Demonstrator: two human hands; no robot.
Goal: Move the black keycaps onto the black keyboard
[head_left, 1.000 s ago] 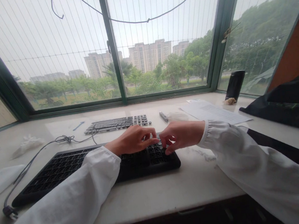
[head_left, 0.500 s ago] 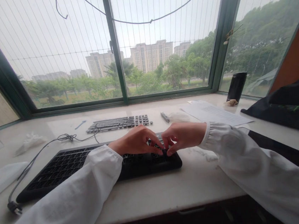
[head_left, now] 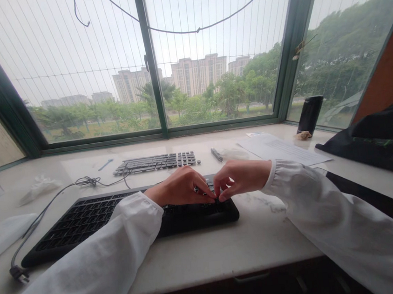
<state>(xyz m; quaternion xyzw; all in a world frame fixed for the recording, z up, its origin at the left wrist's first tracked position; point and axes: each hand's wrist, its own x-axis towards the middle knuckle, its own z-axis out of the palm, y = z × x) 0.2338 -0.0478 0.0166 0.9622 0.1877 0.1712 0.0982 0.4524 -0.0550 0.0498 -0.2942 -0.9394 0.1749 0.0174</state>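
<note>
A black keyboard (head_left: 85, 222) lies across the tabletop, with dark key sockets showing on its left part. Over its right end my left hand (head_left: 183, 186) is bent, thumb and fingers pinched together. My right hand (head_left: 240, 178) meets it there from the right, its thumb and forefinger closed low on the keyboard's right-hand keys. The fingertips of both hands nearly touch, around something small and dark that I cannot make out. Behind the keyboard, loose black keycaps (head_left: 156, 162) lie in rows on the table.
A cable (head_left: 52, 199) with a USB plug (head_left: 19, 274) runs along the left. A blue strip tool (head_left: 105, 164), a dark pen-like tool (head_left: 216, 154), printed paper (head_left: 281, 150), a black cylinder (head_left: 310, 117) and a black bag (head_left: 374, 137) lie around. A window stands behind.
Both hands stay at the keyboard's right end. The left fingertips have shifted slightly right and closed in, nearer the right hand's fingertips.
</note>
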